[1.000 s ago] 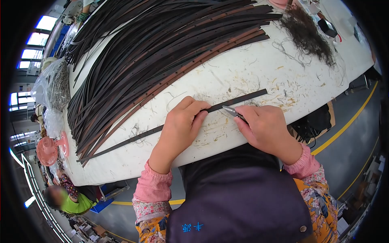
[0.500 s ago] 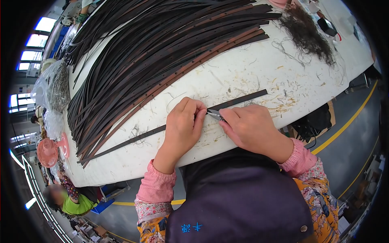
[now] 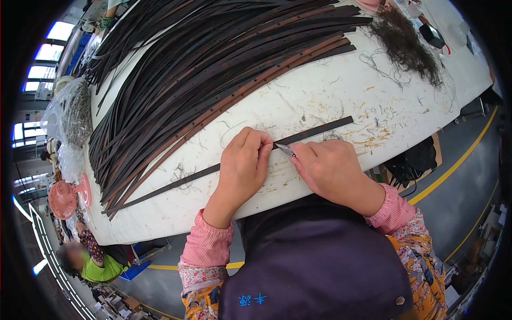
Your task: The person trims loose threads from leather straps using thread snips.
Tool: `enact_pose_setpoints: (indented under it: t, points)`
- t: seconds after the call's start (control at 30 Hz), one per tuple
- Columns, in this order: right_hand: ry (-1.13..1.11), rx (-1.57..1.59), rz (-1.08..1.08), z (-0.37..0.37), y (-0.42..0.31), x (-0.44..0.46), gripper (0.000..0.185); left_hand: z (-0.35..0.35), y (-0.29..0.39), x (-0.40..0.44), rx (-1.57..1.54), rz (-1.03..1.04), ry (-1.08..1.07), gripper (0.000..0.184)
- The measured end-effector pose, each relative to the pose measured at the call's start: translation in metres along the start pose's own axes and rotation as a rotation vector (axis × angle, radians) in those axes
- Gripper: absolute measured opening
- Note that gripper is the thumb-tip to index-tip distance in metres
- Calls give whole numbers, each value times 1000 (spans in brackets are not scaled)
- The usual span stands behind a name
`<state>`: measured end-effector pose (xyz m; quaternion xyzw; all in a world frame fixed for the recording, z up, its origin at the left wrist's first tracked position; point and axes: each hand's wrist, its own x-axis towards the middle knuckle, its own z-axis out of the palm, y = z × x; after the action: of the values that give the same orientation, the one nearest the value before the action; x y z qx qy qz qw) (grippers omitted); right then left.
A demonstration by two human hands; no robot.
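A single dark strip (image 3: pixel 323 128) lies slantwise across the white table (image 3: pixel 320 96), near its front edge. My left hand (image 3: pixel 245 162) is closed over the strip's middle, thumb and forefinger pinched together at it. My right hand (image 3: pixel 330 166) is closed round small metal snips (image 3: pixel 285 150), their handles mostly hidden in the palm. The tips of the snips meet the strip just right of my left fingertips. Whether the blades are parted is too small to tell.
A large pile of dark and brown strips (image 3: pixel 213 74) covers the table's back left. Tangled dark threads (image 3: pixel 408 48) lie at the back right, beside a black box (image 3: pixel 431 36). A pink fan (image 3: pixel 63 199) and a person in green (image 3: pixel 101 266) are at the left.
My right hand has moved left with the snips, bringing their tips from above the strip to beside my left fingertips. My left hand has shifted slightly, its fingers drawn closer together.
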<state>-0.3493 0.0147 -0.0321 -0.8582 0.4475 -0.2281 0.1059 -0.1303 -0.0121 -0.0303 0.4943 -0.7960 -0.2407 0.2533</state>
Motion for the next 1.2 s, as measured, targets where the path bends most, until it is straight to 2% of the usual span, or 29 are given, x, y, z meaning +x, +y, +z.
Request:
enact_pose_setpoints:
  t: [0.1,0.17,0.2,0.27,0.3,0.37,0.43,0.5,0.53,0.6,0.63,0.7,0.83,0.93,1.0,1.2]
  points:
    - [20,-5,12,-1,2,-1,20,-7,-2,-3,-41,-50,9,8]
    - [26,-26,57,-5,6,-1,20,-17,-9,-7,162,-175,60,8]
    - [27,-27,58,-7,8,-1,20,-23,-17,-10,161,-174,59,8]
    - [62,-43,48,-11,11,-2,21,-32,-36,-17,493,-244,152,11]
    - [62,-43,48,-12,14,-2,21,-35,-39,-17,494,-243,153,11]
    - [57,-44,50,-13,17,-3,21,-39,-41,-17,554,-78,329,15]
    - [51,-41,53,-15,17,-3,21,-38,-30,-15,438,-74,308,21]
    - [47,-40,58,-15,17,-3,21,-31,-11,-10,123,-34,169,32]
    - [48,-44,63,-14,17,-3,21,-28,-5,-8,124,-33,171,32]
    - [50,-49,68,-14,17,-3,21,-23,1,-3,-8,7,-18,41]
    - [50,-50,72,-14,17,-3,21,-23,0,-1,-8,7,-17,41]
    - [51,-51,73,-14,16,-3,20,-25,-4,4,-29,14,-119,40]
    - [40,17,32,-10,7,1,19,-27,-11,6,-129,-53,-145,33]
    - [8,32,-1,-4,1,7,19,-20,-15,4,-184,-74,-88,23]
    - [-16,39,-14,-1,-2,10,21,-16,-12,3,-85,-58,-34,10]
    - [16,30,-13,1,-5,14,21,-12,-14,1,-26,20,18,2]
